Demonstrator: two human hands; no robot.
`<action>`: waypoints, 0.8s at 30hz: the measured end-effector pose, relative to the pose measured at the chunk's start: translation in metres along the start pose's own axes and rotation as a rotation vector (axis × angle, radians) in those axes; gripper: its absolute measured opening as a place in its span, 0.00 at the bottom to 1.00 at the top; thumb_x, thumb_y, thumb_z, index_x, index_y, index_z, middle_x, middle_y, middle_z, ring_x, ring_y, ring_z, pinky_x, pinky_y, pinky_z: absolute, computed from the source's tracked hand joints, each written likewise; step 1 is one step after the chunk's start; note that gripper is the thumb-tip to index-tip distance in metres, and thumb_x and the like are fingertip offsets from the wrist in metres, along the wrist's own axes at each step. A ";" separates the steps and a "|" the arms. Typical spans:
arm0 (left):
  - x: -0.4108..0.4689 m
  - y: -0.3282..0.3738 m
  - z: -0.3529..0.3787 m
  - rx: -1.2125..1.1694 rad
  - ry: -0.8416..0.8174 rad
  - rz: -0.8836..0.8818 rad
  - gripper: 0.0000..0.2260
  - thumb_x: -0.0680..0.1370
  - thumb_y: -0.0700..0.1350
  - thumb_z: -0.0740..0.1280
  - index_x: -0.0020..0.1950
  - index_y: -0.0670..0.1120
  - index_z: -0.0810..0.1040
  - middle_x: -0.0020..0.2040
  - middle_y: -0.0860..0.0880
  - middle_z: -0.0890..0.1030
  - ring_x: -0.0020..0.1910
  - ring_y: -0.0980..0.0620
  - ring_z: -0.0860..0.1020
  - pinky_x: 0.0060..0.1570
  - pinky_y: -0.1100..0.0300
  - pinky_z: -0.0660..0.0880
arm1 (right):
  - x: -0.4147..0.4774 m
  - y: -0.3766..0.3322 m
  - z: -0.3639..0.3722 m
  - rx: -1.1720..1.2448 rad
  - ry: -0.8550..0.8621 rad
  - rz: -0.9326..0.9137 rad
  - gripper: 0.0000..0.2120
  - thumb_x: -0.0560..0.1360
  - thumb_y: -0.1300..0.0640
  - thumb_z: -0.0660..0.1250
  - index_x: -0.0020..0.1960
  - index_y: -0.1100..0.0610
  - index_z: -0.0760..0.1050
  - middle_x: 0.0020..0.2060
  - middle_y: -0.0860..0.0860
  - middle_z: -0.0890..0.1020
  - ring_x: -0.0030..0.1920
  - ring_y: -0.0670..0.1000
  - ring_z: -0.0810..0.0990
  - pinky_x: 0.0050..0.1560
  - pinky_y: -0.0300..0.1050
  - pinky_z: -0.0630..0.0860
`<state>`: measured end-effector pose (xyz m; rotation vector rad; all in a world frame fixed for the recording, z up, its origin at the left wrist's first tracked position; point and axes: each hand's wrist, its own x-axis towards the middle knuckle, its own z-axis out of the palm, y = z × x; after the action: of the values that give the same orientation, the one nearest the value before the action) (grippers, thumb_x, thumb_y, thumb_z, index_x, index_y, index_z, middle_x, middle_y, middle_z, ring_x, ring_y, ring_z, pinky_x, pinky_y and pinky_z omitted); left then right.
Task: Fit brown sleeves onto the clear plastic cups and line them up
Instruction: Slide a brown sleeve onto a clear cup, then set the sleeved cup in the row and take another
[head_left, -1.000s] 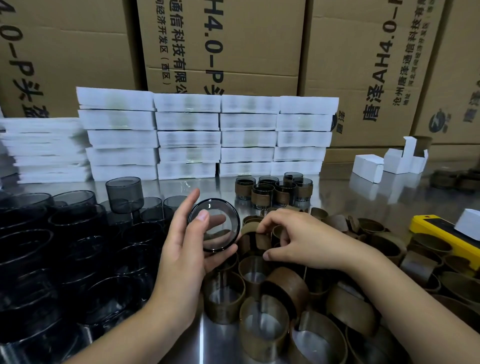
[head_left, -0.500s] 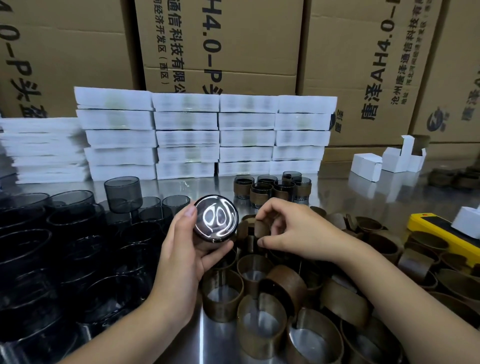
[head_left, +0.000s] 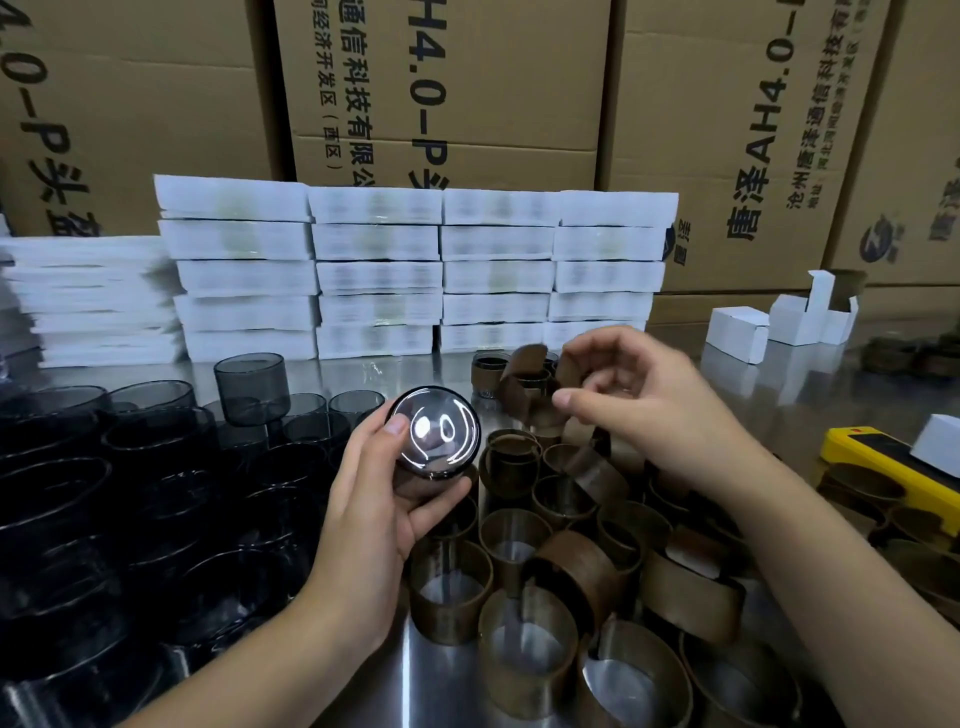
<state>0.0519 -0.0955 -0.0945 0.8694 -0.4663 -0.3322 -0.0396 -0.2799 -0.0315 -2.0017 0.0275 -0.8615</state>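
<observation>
Left hand, near centre above the steel table: thumb and fingers wrap round one clear cup. The cup is held off the table on its side, with a round glossy end turned to the camera.

Right hand, farther and higher: the curled fingers pinch one brown sleeve, which is motion-blurred. The sleeve lies just right of and beyond the cup, and the two are apart.

Half a second earlier the right hand lay low in the pile, with the sleeve among the others. It has since risen, while the left hand's grip on the cup is unchanged.

Loose sleeves crowd the near right of the table, overlapping too much for a sure count. Bare cups are heaped at left, likewise uncountable.

Beyond the right hand one sleeved cup shows; the rest of its group is hidden. Three small white cartons sit far right, near one yellow device.

White boxes form four columns of five, in front of cardboard cartons.
</observation>
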 end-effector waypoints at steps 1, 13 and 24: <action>0.000 0.000 0.000 -0.001 0.001 -0.001 0.22 0.69 0.54 0.65 0.60 0.47 0.77 0.54 0.40 0.83 0.57 0.35 0.79 0.39 0.58 0.81 | -0.003 -0.006 0.001 0.060 0.041 -0.039 0.15 0.68 0.62 0.76 0.48 0.48 0.76 0.34 0.42 0.80 0.34 0.43 0.76 0.37 0.34 0.74; -0.005 0.006 0.010 0.012 -0.016 -0.076 0.28 0.71 0.60 0.69 0.65 0.46 0.76 0.57 0.43 0.82 0.57 0.44 0.81 0.50 0.54 0.81 | -0.029 -0.019 0.035 -0.187 0.085 -0.365 0.18 0.69 0.58 0.73 0.56 0.46 0.76 0.46 0.43 0.78 0.47 0.44 0.78 0.51 0.34 0.74; -0.008 0.007 0.008 0.083 -0.094 -0.093 0.30 0.68 0.61 0.64 0.66 0.48 0.75 0.62 0.42 0.80 0.60 0.44 0.79 0.55 0.53 0.79 | -0.011 -0.005 0.037 -0.428 0.139 -0.712 0.14 0.71 0.66 0.70 0.56 0.60 0.80 0.53 0.53 0.76 0.55 0.47 0.76 0.57 0.36 0.72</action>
<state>0.0415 -0.0928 -0.0865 0.9608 -0.5302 -0.4431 -0.0280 -0.2452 -0.0459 -2.3790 -0.4855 -1.5462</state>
